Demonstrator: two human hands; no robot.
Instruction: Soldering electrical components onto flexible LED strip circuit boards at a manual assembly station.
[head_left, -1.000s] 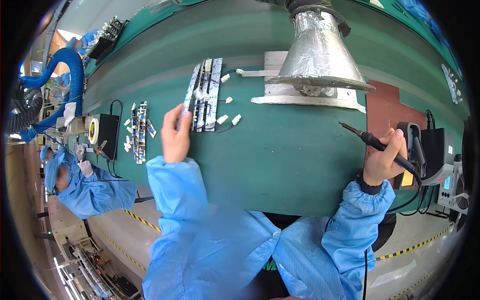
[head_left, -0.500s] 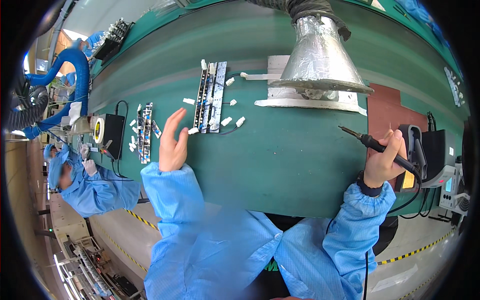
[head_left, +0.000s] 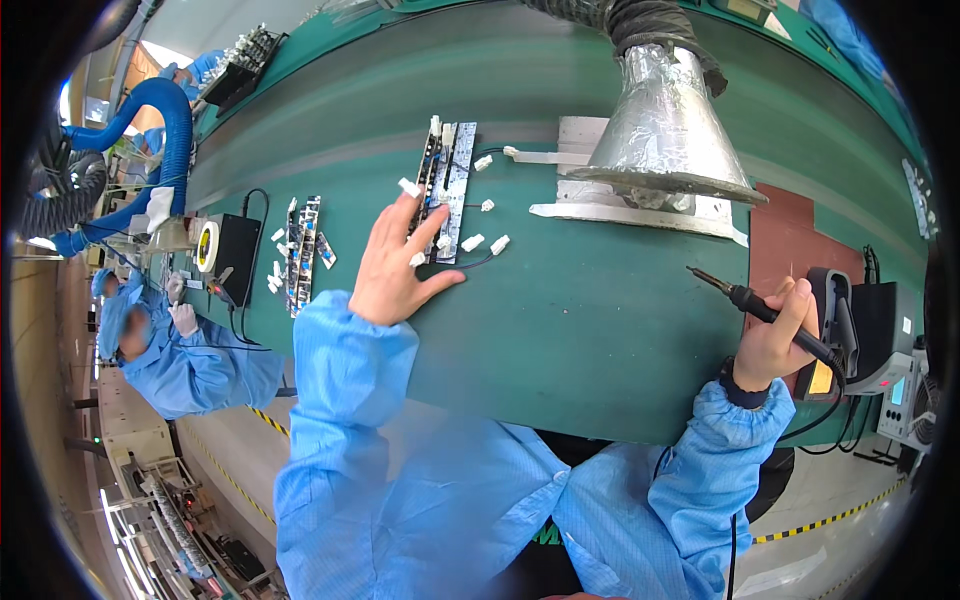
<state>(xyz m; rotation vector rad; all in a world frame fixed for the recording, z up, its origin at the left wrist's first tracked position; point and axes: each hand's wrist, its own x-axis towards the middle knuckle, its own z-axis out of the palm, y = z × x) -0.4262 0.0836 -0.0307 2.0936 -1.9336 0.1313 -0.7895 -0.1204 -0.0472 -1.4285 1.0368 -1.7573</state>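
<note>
My left hand (head_left: pixel 392 268) is open over the near end of a group of circuit board strips (head_left: pixel 457 185), fingers spread across it. Whether the fingertips press on the strips I cannot tell. White plug connectors on short wires (head_left: pixel 472 243) lie around the strips, one of them (head_left: pixel 409 187) just past my fingertips. On the right, my right hand (head_left: pixel 775 340) is closed around the black handle of a soldering iron (head_left: pixel 738 295). The iron's tip points up and left, above the green bench mat, apart from the boards.
A foil-covered fume hood (head_left: pixel 665 125) hangs over a pale plate (head_left: pixel 640 218) at the back. The iron's station (head_left: pixel 878 325) stands at far right beside a reddish-brown mat (head_left: pixel 785 225). More board strips (head_left: pixel 301 255) lie left. A co-worker in blue (head_left: pixel 200 365) sits beyond.
My left hand has moved right and its fingers have come over the near end of the board strips. My right hand keeps the soldering iron in about the same place.
</note>
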